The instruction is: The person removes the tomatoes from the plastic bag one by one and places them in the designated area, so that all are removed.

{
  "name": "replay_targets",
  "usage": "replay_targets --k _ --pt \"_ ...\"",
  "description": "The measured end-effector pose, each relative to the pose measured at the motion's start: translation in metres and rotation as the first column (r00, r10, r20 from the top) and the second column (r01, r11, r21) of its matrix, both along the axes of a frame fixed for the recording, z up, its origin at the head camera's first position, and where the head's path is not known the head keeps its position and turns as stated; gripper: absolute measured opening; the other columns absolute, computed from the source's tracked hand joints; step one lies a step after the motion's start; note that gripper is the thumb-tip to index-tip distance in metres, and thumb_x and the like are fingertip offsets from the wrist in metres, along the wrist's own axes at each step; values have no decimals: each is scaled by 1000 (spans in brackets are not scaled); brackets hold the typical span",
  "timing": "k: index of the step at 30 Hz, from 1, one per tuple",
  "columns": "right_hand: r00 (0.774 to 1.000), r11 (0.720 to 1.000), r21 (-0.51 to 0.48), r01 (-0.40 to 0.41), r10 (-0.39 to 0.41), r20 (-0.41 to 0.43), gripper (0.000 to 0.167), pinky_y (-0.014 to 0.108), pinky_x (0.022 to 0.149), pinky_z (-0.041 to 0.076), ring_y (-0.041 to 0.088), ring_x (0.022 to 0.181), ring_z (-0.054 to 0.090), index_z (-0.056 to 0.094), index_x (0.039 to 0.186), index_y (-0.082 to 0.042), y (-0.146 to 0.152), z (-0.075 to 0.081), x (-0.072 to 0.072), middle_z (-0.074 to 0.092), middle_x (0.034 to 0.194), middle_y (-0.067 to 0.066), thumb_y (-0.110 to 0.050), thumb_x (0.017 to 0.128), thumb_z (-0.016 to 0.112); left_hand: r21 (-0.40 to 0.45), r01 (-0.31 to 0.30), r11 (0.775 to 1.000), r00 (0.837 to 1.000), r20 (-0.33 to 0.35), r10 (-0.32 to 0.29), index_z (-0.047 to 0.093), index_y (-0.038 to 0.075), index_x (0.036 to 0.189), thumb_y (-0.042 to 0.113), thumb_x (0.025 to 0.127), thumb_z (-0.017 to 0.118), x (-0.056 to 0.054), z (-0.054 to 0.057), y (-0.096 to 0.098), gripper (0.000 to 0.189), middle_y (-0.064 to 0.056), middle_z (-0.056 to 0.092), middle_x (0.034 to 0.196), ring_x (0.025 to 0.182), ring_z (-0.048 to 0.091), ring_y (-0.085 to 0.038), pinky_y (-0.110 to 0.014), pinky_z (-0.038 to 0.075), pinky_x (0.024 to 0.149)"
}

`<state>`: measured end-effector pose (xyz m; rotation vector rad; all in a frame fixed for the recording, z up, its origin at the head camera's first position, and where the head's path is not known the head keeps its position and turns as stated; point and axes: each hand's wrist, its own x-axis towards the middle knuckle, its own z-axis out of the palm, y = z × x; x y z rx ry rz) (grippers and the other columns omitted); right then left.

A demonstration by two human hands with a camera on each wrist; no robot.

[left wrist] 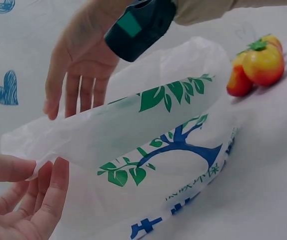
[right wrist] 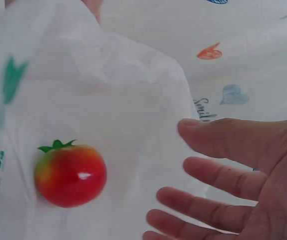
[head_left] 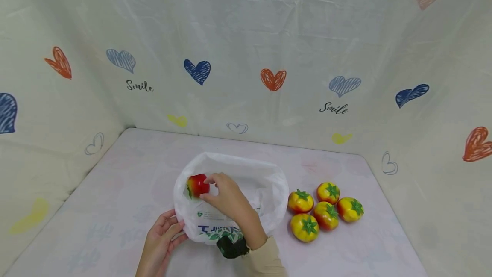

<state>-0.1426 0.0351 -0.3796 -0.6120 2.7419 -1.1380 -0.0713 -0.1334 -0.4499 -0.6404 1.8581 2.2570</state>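
A white plastic bag [head_left: 270, 178] printed with green leaves lies with its mouth open on the table. Inside it, toward the left, rests a red tomato [head_left: 198, 186] with a green calyx. My left hand [head_left: 163, 236] pinches the bag's rim between thumb and fingers, as the left wrist view shows. Over the bag's mouth, my right hand [head_left: 226, 195] has its fingers spread and holds nothing. From the right wrist view, a gap separates those fingers from the tomato [right wrist: 69, 176].
Several yellow-red tomatoes [head_left: 326, 216] with green calyxes sit grouped on the table just right of the bag. A dark wrist device [left wrist: 141, 30] is on the right wrist. A white curtain [head_left: 238, 37] with printed hearts stands behind and beside the table [head_left: 127, 183].
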Motion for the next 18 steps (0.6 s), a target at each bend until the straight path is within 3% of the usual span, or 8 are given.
replay_targets --k 6,10,14,18 --pt "997 992 101 -75 71 43 40 28 87 52 21 102 56 59 117 -7 -8 8 -16 61 115 9 -24 83 70 1 0 1000 1000 -18 0 31 4 136 14 92 57 0 0 0 52 5 56 102 84 61 -9 -25 56 78" --pt "987 970 188 -151 138 81 44 27 88 51 20 103 56 57 121 -7 -12 7 -29 60 117 8 -23 83 70 6 -5 1000 1000 -20 5 32 4 135 14 92 57 0 1 1 51 5 56 101 84 61 -9 -25 56 78" --pt "979 948 255 -193 168 119 45 27 90 50 15 102 53 57 124 -12 -18 0 -41 59 119 4 -23 82 70 7 -8 1000 1000 -7 8 31 4 136 13 92 56 -1 1 1 51 6 56 101 84 61 -9 -25 56 78" --pt "981 937 299 -181 151 121 45 27 91 50 13 99 52 57 125 -17 -25 -12 -49 57 117 2 -26 83 70 6 -6 1000 1000 -9 6 31 3 136 12 92 56 -1 0 0 51 6 57 100 84 60 -8 -25 56 77"
